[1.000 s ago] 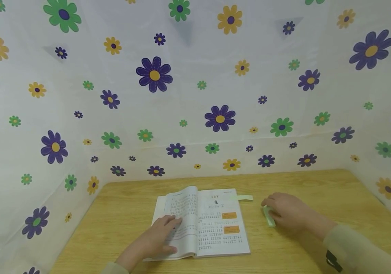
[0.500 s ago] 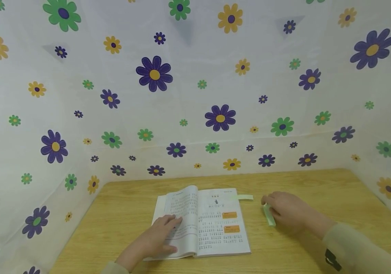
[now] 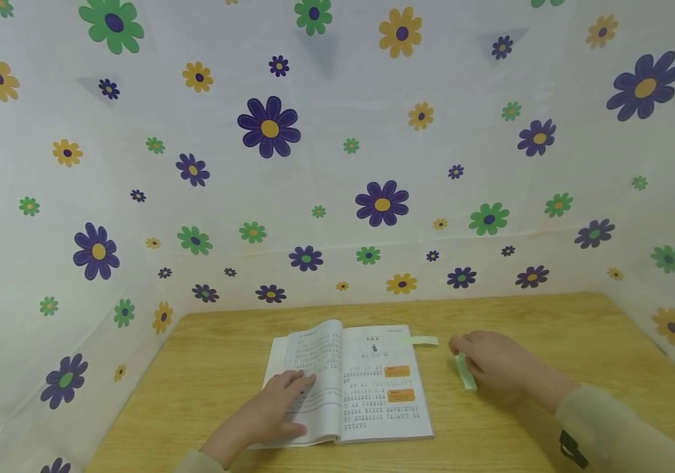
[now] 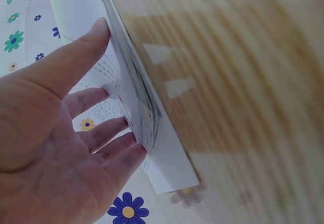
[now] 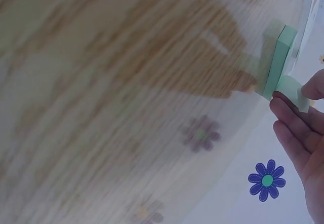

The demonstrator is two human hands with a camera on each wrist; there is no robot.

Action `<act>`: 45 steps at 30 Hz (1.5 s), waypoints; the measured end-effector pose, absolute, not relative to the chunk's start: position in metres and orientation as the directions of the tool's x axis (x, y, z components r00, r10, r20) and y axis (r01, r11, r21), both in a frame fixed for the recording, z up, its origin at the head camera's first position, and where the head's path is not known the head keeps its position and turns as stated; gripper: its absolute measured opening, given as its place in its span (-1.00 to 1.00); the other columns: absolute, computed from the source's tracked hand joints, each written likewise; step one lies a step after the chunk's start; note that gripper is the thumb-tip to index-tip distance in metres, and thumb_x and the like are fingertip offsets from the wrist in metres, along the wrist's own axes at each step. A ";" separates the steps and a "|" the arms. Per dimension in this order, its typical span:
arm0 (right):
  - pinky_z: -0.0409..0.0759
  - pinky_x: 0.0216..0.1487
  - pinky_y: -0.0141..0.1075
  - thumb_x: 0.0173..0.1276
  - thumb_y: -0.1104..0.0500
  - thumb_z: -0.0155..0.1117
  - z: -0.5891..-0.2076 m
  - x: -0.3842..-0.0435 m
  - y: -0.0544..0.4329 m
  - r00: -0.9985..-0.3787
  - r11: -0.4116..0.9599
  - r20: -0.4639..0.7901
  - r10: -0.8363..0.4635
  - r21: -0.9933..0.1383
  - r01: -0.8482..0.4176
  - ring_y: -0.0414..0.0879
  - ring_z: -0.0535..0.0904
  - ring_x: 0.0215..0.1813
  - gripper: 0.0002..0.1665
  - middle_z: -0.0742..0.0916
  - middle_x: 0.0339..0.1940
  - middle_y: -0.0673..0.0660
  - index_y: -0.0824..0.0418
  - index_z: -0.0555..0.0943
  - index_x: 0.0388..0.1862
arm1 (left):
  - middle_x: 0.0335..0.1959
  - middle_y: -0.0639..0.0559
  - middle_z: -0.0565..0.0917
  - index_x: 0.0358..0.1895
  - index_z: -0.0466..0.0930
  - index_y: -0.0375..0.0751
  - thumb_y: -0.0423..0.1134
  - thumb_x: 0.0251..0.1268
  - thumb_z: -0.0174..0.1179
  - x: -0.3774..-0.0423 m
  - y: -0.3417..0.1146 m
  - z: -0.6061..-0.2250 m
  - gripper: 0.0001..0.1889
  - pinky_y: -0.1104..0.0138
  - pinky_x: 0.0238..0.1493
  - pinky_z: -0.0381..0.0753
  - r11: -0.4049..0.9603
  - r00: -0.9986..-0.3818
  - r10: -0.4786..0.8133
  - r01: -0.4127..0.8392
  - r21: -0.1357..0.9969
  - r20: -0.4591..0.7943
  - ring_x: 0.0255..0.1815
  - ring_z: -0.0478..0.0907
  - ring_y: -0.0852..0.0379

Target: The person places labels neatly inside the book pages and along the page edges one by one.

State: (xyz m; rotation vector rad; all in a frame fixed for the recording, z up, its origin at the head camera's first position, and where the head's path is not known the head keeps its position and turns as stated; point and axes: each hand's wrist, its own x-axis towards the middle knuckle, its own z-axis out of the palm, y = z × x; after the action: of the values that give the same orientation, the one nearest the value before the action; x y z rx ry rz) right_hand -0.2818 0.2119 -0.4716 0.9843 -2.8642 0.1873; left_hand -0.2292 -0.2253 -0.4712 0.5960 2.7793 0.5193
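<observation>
Person marking an open book (image 3: pixel 349 384) with green sticky notes (image 3: pixel 465 372).
One strip (image 3: pixel 423 340) already sticks out of the page; right hand (image 3: pixel 494 368) pinches another off the pad, left hand (image 3: pixel 266 414) flat, holding pages.

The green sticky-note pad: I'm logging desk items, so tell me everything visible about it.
The green sticky-note pad is a slim, pale green paper stack lying flat on the wooden table, right of the open book and apart from it. The right hand rests over it; in the right wrist view, its fingers pinch a top sheet, peeling it up.
</observation>
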 end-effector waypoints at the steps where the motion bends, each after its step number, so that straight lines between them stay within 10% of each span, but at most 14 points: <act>1: 0.80 -0.07 -0.16 0.46 0.32 0.30 -0.472 -0.282 0.212 -0.785 0.784 0.136 -0.604 -0.075 -0.616 -0.18 0.64 -0.24 -0.77 0.77 -0.24 -0.03 0.04 0.59 -0.03 | 0.59 -0.31 0.35 0.59 0.36 -0.20 -0.11 0.21 0.59 -0.229 -0.225 -0.472 -0.10 -0.28 0.55 0.41 0.854 -0.885 0.435 0.346 0.389 -0.168 0.59 0.29 -0.35; 45: 0.69 -0.26 -0.33 0.25 0.17 0.59 -0.474 -0.283 0.209 -0.732 0.742 0.139 -0.667 0.035 -0.670 -0.27 0.48 -0.36 -0.76 0.66 -0.38 -0.10 0.05 0.63 -0.43 | 0.59 -0.30 0.36 0.60 0.35 -0.19 -0.11 0.20 0.59 -0.231 -0.226 -0.471 -0.09 -0.27 0.55 0.42 0.858 -0.882 0.435 0.344 0.383 -0.182 0.58 0.31 -0.33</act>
State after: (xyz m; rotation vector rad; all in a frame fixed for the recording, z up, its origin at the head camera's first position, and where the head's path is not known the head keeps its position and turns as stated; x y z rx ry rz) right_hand -0.2834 0.2090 -0.4737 1.0803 -2.7974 0.0259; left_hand -0.2310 -0.2256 -0.4713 0.5920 2.7703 0.4996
